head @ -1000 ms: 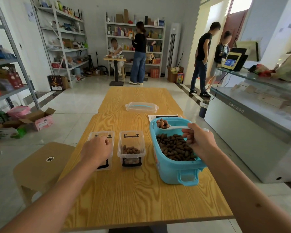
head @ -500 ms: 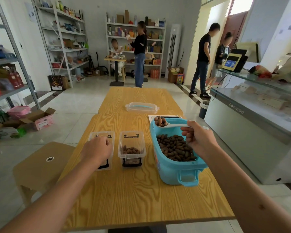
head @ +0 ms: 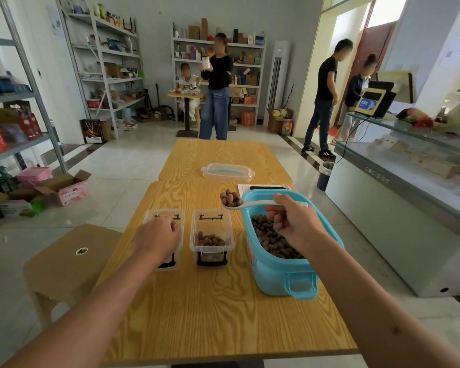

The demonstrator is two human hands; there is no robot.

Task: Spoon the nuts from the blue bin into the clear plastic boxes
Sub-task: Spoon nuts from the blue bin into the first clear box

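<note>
Head view: the right hand [head: 294, 224] grips the handle of a white spoon [head: 250, 204], held level above the far left corner of the blue bin [head: 274, 272]. The spoon bowl carries a heap of nuts [head: 231, 197]. The blue bin stands on the right side of the table [head: 210, 314] and holds more nuts. Left of it stands a clear plastic box [head: 212, 239] with a few nuts inside. The left hand [head: 158, 237] rests, fingers curled, on a second clear box [head: 168, 221] further left. A clear lid [head: 226, 172] lies on the far part of the table.
</note>
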